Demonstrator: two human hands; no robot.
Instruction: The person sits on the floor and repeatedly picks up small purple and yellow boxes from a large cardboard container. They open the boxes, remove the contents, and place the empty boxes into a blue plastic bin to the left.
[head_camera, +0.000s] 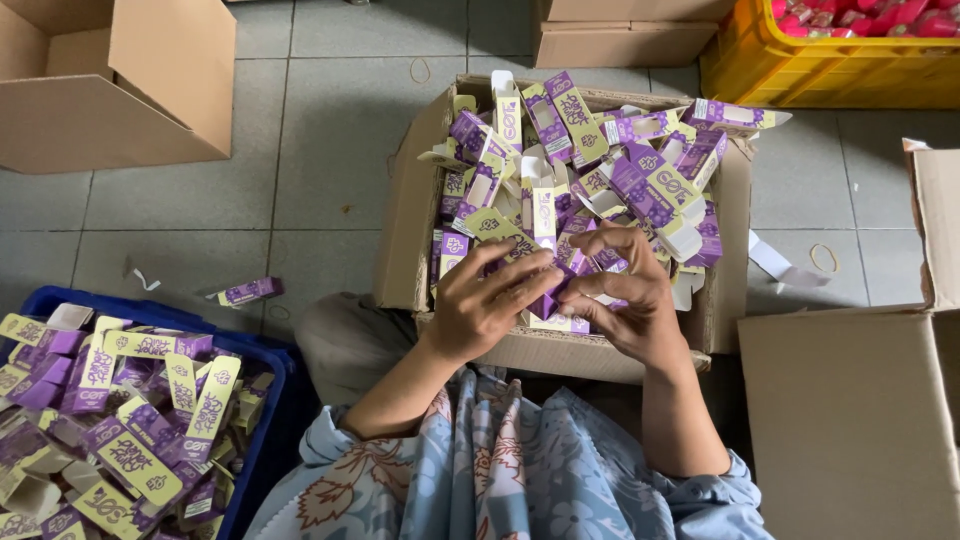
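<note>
Your left hand (487, 300) and right hand (625, 290) are both pinched onto one small purple carton (556, 292), holding it just above the near edge of the open cardboard box (405, 240) that's piled with the same purple and yellow-green cartons. Left fingers (520, 275) are stretched long and closed along the carton's side, while the right fingers (612, 287) curl in and grip its other end, so it's mostly hidden between them and I can't tell which flap is open. My take on doing this well: keep the left hand as the steady clamp and let the right fingertips do the folding, press along the crease rather than the panel so the thin card doesn't buckle, and keep the work low over the cardboard box so anything that slips falls back into the pile. The blue crate (270, 440), left of the cardboard box and nearer to you, holds a heap of similar cartons. One stray carton (250, 291) lies on the tile floor (330, 130) between the cardboard box and the crate, and loose rubber bands (822, 257) sit on the floor right of the cardboard box.
</note>
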